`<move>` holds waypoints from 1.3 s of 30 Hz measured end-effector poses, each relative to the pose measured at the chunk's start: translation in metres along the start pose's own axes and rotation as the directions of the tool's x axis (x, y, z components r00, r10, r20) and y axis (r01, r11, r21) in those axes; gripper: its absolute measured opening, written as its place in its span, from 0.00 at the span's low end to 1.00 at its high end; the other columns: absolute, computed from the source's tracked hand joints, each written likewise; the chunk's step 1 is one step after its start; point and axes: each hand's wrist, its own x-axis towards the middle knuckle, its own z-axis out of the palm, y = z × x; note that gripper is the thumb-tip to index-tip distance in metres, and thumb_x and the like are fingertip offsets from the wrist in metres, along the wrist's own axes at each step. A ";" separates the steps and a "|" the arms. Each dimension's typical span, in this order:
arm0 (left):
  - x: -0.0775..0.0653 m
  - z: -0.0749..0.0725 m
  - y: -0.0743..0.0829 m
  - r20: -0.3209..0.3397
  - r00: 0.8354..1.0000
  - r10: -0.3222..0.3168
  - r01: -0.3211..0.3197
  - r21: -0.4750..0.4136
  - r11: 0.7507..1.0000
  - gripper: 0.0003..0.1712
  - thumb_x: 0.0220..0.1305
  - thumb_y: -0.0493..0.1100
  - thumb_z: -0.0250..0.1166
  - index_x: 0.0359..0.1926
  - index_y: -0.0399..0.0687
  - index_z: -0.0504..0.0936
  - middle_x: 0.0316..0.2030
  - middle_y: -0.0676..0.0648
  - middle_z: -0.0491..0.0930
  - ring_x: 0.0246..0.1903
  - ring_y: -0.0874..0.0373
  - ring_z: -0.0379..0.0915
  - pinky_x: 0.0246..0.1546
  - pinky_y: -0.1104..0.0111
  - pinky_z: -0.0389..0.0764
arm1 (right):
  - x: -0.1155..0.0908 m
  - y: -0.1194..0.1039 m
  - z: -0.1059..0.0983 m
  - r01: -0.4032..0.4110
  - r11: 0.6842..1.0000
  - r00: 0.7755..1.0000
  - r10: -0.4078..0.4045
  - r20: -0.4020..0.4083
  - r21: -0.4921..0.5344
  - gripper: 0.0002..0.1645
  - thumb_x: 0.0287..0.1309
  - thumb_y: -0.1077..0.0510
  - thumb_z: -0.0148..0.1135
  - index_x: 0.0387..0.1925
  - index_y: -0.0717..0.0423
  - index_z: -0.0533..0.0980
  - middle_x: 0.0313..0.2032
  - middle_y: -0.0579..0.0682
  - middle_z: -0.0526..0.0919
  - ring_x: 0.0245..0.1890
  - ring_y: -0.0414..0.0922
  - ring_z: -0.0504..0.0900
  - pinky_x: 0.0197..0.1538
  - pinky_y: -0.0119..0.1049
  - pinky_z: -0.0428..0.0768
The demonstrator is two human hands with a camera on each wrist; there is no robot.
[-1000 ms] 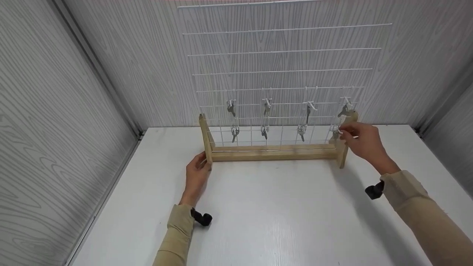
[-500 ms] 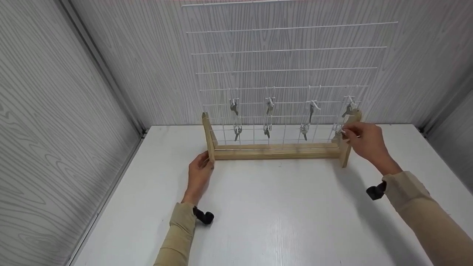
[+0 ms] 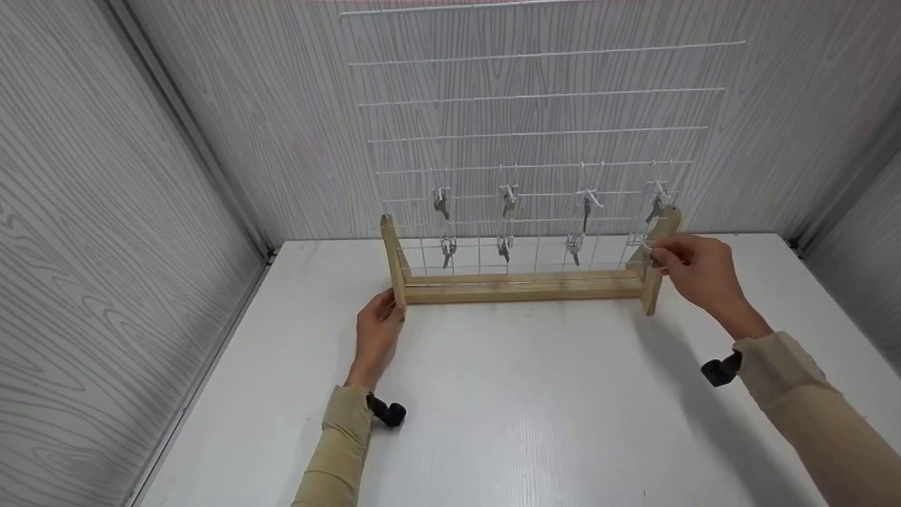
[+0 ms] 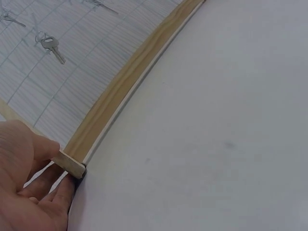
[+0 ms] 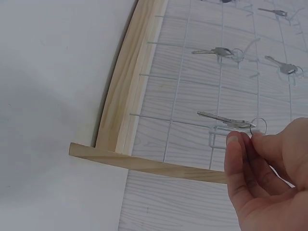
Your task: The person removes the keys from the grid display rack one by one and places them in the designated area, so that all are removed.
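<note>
A white wire grid stands in a wooden base point(image 3: 524, 291), with two rows of keys hanging from hooks on its lower part. My left hand point(image 3: 376, 331) grips the left wooden foot point(image 4: 72, 164) between thumb and fingers. At the grid's lower right, my right hand point(image 3: 698, 271) pinches a key point(image 5: 224, 119) by its ring point(image 5: 258, 126), thumb against fingertips. Beside those fingertips is a white wire hook point(image 5: 211, 138); whether the ring still touches it I cannot tell. To the left hangs another key point(image 3: 574, 251) of the lower row.
The upper row includes a key point(image 3: 440, 204) at the left and a key point(image 3: 656, 208) just above my right hand. The white tabletop point(image 3: 521, 401) reaches toward me. A wood-patterned panel point(image 3: 310, 141) rises behind the grid, with side panels left and right.
My right hand has drawn slightly away from the grid's lower right hook, and the key has shifted with it. My left hand stays on the wooden foot. The head view sways a little.
</note>
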 end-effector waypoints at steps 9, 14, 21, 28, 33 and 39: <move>-0.001 0.000 0.000 0.010 1.000 -0.013 0.013 0.000 1.000 0.27 0.80 0.39 0.59 0.76 0.42 0.71 0.73 0.40 0.74 0.73 0.46 0.71 0.73 0.57 0.76 | -0.008 -0.005 -0.003 -0.020 1.000 1.000 0.020 0.003 0.023 0.10 0.74 0.62 0.66 0.48 0.66 0.87 0.40 0.65 0.91 0.33 0.25 0.83 0.37 0.14 0.80; -0.002 0.001 0.000 0.009 1.000 -0.004 0.004 -0.009 1.000 0.27 0.80 0.38 0.58 0.76 0.40 0.71 0.72 0.39 0.74 0.73 0.46 0.71 0.73 0.57 0.75 | -0.012 -0.006 -0.001 -0.030 0.996 0.999 0.029 0.014 0.083 0.11 0.75 0.62 0.64 0.49 0.67 0.85 0.43 0.66 0.90 0.34 0.25 0.84 0.38 0.17 0.83; -0.002 0.001 0.001 -0.009 0.999 0.031 -0.031 -0.003 0.999 0.26 0.79 0.36 0.59 0.73 0.36 0.73 0.70 0.35 0.76 0.71 0.44 0.73 0.70 0.55 0.78 | -0.016 -0.006 0.004 -0.045 0.993 0.999 0.042 0.027 0.111 0.11 0.76 0.61 0.64 0.49 0.66 0.84 0.41 0.53 0.91 0.35 0.29 0.86 0.39 0.20 0.84; -0.002 0.001 0.000 -0.013 1.000 0.024 -0.024 0.015 1.000 0.26 0.79 0.37 0.59 0.74 0.38 0.73 0.70 0.37 0.76 0.70 0.45 0.74 0.70 0.55 0.78 | -0.018 -0.013 0.013 -0.065 0.986 0.997 0.057 0.056 0.152 0.14 0.78 0.57 0.62 0.51 0.65 0.83 0.45 0.56 0.90 0.38 0.28 0.85 0.42 0.21 0.85; -0.003 0.001 0.002 -0.014 1.000 0.018 -0.018 0.024 1.000 0.26 0.79 0.38 0.59 0.74 0.39 0.73 0.70 0.38 0.76 0.70 0.46 0.74 0.70 0.57 0.79 | -0.019 -0.019 0.020 -0.074 0.980 0.996 0.065 0.054 0.185 0.15 0.80 0.55 0.60 0.53 0.65 0.81 0.49 0.62 0.88 0.40 0.31 0.84 0.43 0.22 0.85; -0.003 0.001 0.000 -0.014 1.000 0.021 -0.021 0.003 1.000 0.26 0.80 0.37 0.59 0.74 0.38 0.72 0.71 0.37 0.75 0.71 0.44 0.73 0.71 0.55 0.78 | -0.018 -0.020 0.032 -0.080 0.972 0.996 0.067 0.066 0.223 0.16 0.82 0.56 0.56 0.55 0.66 0.78 0.49 0.61 0.86 0.39 0.31 0.83 0.42 0.23 0.84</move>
